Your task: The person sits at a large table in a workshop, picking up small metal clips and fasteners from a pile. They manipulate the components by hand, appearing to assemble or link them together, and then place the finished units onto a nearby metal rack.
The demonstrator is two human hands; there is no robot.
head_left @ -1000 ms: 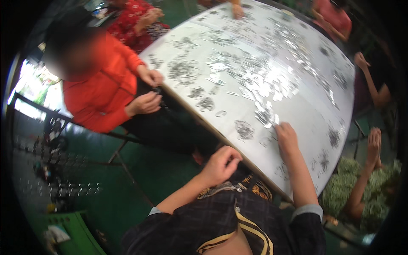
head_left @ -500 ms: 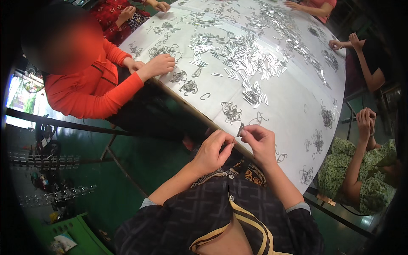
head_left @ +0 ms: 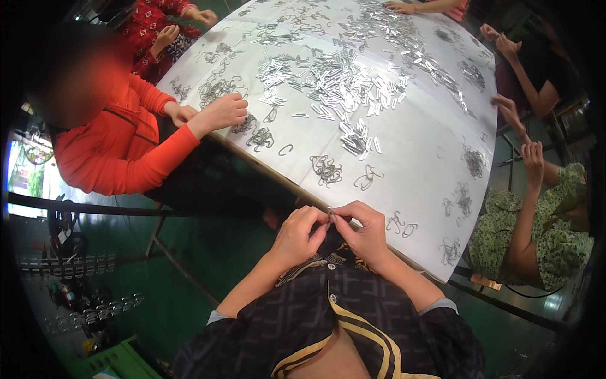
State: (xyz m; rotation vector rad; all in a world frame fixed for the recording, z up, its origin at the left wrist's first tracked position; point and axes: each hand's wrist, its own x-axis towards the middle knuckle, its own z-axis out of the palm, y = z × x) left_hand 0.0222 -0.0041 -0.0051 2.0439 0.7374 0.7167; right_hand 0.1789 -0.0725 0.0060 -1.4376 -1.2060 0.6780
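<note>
At the near edge of the white table, my left hand [head_left: 299, 236] and my right hand [head_left: 365, 231] meet fingertip to fingertip. Both pinch a small grey metal piece [head_left: 330, 213], mostly covered by the fingers, so its exact shape cannot be made out. Just beyond them lies a tangled heap of bent wire hooks [head_left: 326, 170], with a few loose wire hooks [head_left: 368, 177] to its right. More wire pieces [head_left: 398, 223] rest right of my right hand. A small pile of shiny metal strips [head_left: 360, 139] lies farther in.
A large heap of metal strips [head_left: 347, 82] spreads over the middle of the white table [head_left: 413, 161]. A person in an orange-red top [head_left: 142, 142] works at the left edge. Others sit along the far and right sides, one in green patterned clothing [head_left: 536, 221]. Small wire heaps [head_left: 464, 199] lie near the right edge.
My right hand has come down and left with its small metal piece to meet my left hand, and the fingertips now touch. The whole view has shifted slightly.
</note>
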